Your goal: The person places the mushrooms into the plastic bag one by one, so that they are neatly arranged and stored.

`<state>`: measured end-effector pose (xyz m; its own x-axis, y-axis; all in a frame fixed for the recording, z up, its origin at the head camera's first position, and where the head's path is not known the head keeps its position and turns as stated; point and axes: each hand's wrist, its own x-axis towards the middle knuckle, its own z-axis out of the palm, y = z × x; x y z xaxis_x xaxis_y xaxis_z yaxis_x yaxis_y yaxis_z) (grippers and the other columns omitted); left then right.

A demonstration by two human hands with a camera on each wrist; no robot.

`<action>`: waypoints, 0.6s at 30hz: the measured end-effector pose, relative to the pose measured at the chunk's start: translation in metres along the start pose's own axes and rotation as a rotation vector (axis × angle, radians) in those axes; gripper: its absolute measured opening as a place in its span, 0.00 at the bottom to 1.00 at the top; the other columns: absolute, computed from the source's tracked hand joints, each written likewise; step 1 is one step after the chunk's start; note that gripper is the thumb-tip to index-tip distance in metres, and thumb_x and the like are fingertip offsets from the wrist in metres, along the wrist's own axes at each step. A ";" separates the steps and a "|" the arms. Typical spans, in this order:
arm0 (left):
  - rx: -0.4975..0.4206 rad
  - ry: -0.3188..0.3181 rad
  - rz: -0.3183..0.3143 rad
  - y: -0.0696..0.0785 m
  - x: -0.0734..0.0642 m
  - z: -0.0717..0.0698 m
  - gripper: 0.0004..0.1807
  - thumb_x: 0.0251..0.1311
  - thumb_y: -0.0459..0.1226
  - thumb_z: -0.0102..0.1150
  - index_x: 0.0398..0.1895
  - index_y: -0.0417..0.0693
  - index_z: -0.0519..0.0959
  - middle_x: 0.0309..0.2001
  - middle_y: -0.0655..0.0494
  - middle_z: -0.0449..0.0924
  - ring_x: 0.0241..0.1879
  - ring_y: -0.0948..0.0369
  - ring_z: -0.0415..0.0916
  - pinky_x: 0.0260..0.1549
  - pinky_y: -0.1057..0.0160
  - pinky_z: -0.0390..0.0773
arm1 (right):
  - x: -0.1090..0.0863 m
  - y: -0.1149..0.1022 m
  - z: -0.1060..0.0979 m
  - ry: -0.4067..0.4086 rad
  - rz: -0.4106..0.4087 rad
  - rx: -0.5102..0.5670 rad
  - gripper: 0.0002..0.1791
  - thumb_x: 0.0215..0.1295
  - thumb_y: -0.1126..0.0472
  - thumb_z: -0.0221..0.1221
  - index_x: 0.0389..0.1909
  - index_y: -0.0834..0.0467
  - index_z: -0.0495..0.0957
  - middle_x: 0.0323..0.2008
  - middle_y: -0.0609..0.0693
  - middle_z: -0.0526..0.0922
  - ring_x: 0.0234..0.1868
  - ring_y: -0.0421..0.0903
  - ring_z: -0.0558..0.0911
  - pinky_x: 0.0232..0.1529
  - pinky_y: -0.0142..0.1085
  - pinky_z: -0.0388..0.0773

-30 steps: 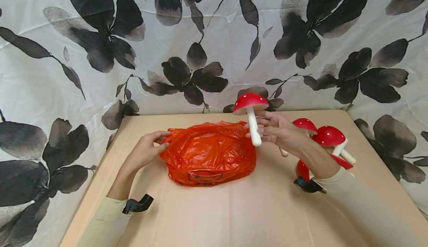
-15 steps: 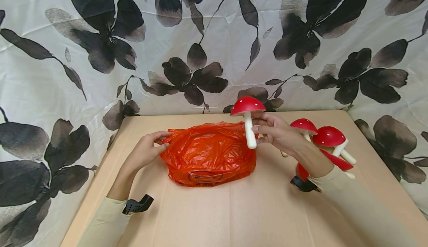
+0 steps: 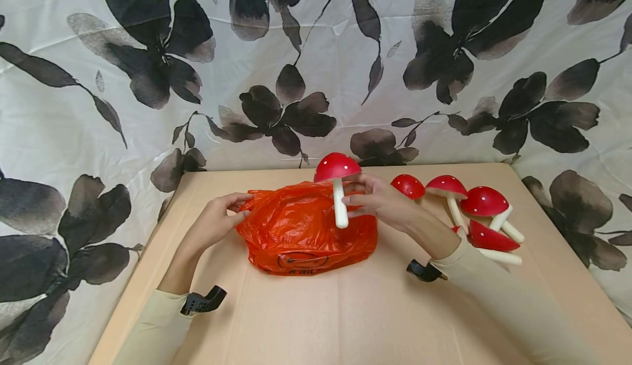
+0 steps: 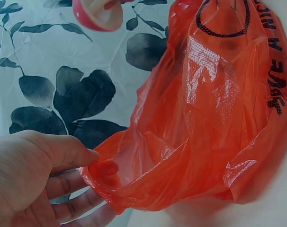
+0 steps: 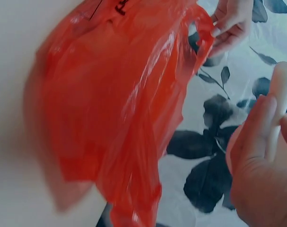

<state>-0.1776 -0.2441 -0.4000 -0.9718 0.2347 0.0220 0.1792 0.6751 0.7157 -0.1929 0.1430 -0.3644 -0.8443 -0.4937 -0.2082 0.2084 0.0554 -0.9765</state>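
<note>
On the pale, smooth desk [image 3: 306,321], set back from the near edge, an orange-red, thin, crinkled plastic bag [image 3: 296,239] is laid; it can be expected to be light, limp and easily torn, best taken by the rim. On the side toward the desk's left edge, that rim is pinched between thumb and fingers of the left hand [image 3: 215,224]. A mushroom with a red, white-dotted domed cap and a white stem [image 3: 338,185] is held cap up, slightly tilted, off the desk and apart from the bag, its stem clamped between thumb and fingers of the right hand [image 3: 382,201]. It is judged light, stiff and smooth, with the stem the surest hold. Toward the desk's right edge, similar red-capped mushrooms [image 3: 485,201] are clustered. Beyond the far edge, a white cloth printed with dark flowers [image 3: 365,19] is hung.
</note>
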 end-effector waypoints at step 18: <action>0.003 0.003 0.003 0.000 0.002 -0.001 0.21 0.66 0.30 0.57 0.63 0.40 0.78 0.47 0.46 0.85 0.47 0.50 0.79 0.34 0.62 0.82 | 0.043 -0.020 0.037 -0.183 0.105 -0.098 0.29 0.67 0.66 0.63 0.67 0.61 0.67 0.57 0.62 0.76 0.55 0.56 0.81 0.52 0.49 0.83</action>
<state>-0.1794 -0.2443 -0.3991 -0.9718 0.2343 0.0266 0.1826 0.6767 0.7133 -0.2148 0.0885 -0.3518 -0.7152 -0.6295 -0.3037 0.2334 0.1945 -0.9527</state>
